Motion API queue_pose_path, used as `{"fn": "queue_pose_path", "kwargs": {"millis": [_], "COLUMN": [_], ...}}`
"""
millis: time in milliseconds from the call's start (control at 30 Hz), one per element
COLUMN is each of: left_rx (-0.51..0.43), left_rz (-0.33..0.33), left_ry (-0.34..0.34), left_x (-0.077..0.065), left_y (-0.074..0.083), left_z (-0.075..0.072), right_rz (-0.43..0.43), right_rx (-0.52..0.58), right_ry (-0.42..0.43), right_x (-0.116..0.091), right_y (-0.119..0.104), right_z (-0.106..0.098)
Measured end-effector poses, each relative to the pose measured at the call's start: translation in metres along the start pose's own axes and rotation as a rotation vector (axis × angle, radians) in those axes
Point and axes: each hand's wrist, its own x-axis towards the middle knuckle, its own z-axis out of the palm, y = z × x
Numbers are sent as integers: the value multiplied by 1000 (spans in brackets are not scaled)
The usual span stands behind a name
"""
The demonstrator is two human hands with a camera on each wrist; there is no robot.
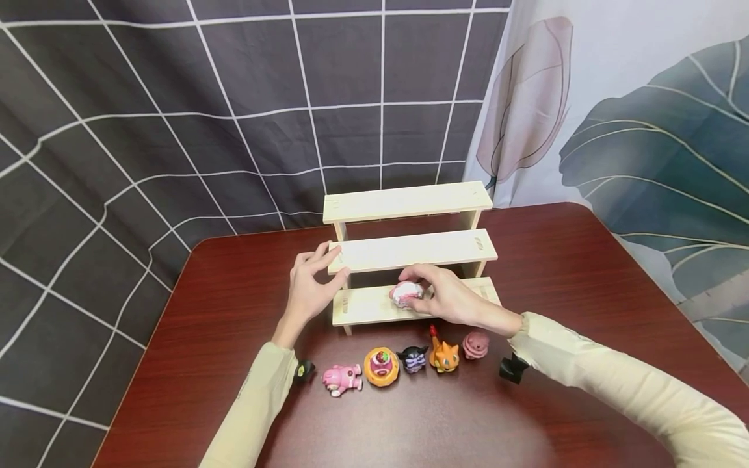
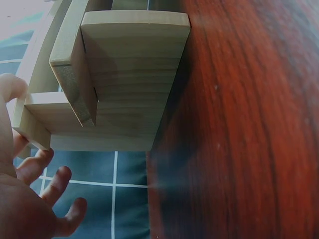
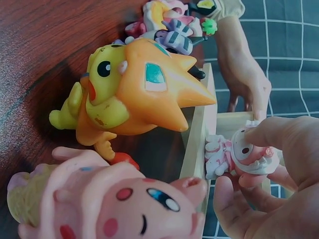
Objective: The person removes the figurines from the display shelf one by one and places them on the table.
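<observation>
A three-tier wooden display shelf (image 1: pixel 409 252) stands on the table. My left hand (image 1: pixel 309 283) grips the left end of its middle board, thumb at the front edge and a finger on top. In the left wrist view, the other fingers (image 2: pixel 57 186) spread loosely beside that end. With thumb and fingers, my right hand (image 1: pixel 453 296) holds a small white and pink figurine (image 3: pixel 244 152) at the lowest board. The head view shows it near that board's middle; its feet are close to the board's front edge in the right wrist view, though contact is unclear.
Before the shelf, toys lie in a row: a pink figurine (image 1: pixel 342 379), a round orange toy with a strawberry (image 1: pixel 381 366), a black and purple figurine (image 1: pixel 413 359), an orange figurine (image 1: pixel 444 356) and a pink swirl-topped toy (image 1: pixel 475 345). A dark checked curtain (image 1: pixel 263 110) hangs behind.
</observation>
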Motion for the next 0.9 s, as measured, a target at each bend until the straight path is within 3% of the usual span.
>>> {"fn": "queue_pose_path", "kwargs": {"millis": [900], "left_rx": [-4], "left_rz": [-17], "left_ry": [-7], "left_x": [0], "left_y": [2], "left_z": [0], "right_rz": [15], "right_rx": [-14], "right_ry": [3], "right_x": [-9], "right_y": [4], "right_z": [-10]}}
